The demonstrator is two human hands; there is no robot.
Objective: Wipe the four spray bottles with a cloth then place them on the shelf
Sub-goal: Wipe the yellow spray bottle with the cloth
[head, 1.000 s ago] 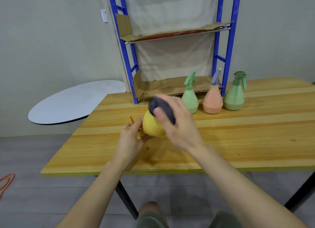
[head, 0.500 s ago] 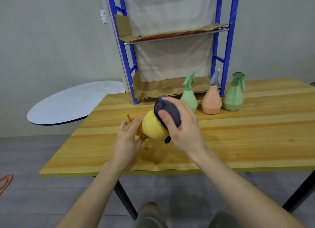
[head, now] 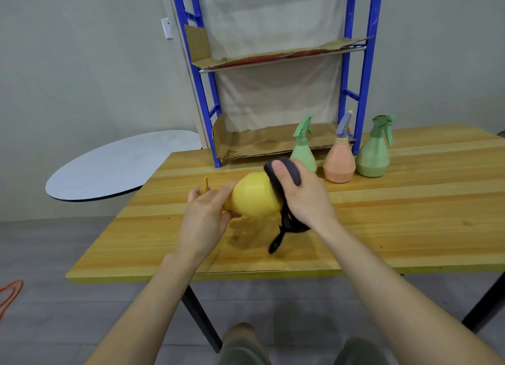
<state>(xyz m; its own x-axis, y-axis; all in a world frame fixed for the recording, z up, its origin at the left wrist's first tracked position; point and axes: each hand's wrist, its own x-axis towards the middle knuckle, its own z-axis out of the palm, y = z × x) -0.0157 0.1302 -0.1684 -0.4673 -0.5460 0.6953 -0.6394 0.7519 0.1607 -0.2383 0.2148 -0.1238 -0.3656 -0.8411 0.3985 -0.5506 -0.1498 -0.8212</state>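
I have the yellow spray bottle (head: pixel 255 196) lying on its side in the air just above the counter (head: pixel 396 228), its neck and orange trigger (head: pixel 204 185) pointing left, its round base pointing right. My left hand (head: pixel 203 222) has its grip clenched around the neck end, fingers wrapped under the body. My right hand (head: pixel 307 198) has its grip clenched on a dark grey cloth (head: pixel 285 173), pressing it against the bottle's base with the thumb on top; a loose tail of the cloth hangs down toward the wood. Further back, 3 more bottles stand upright in a row on the counter: a light green bottle (head: pixel 304 151) nearest my right hand, a peach bottle (head: pixel 339 161) beside it, and a darker green bottle (head: pixel 373 154) on the right. Behind them stands the blue-framed shelf (head: pixel 360 91), its 2 visible levels lined with cardboard (head: pixel 273 143). A round grey tabletop (head: pixel 117 165) sits off to the left.
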